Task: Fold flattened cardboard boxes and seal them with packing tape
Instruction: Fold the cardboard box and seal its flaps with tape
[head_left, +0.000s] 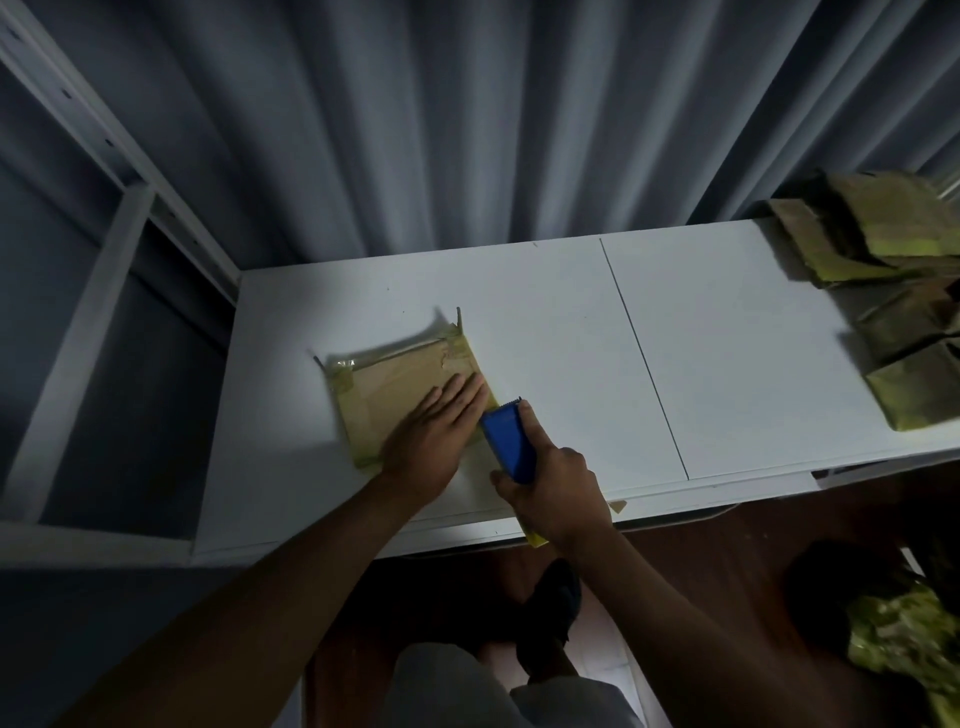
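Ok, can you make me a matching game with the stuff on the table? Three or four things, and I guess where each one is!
Things:
1. cardboard box
2. blue tape dispenser
3. pile of boxes
4. curtain

Places:
A. gripped in the right hand
B. hanging behind the table
C. flat under the left hand
D. far right end of the table

Pairs: 1-C, 2-A, 3-D, 4-B
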